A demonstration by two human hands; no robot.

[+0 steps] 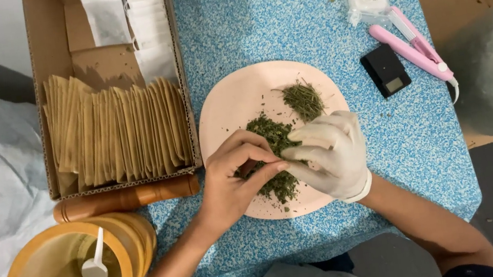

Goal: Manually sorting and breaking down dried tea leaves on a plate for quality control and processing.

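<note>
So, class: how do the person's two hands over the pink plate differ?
The left hand is bare; the right hand wears a white glove. The left hand pinches a small dark piece; the right hand's fingertips rest on the green dried herbs. Both hover over the round pink plate, fingertips meeting.

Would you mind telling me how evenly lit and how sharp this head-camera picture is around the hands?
Head view: soft, even light, no glare on the pink plate; the bare left hand and gloved right hand cast only faint shadows; dried herbs look slightly soft, edges a little bowed.
</note>
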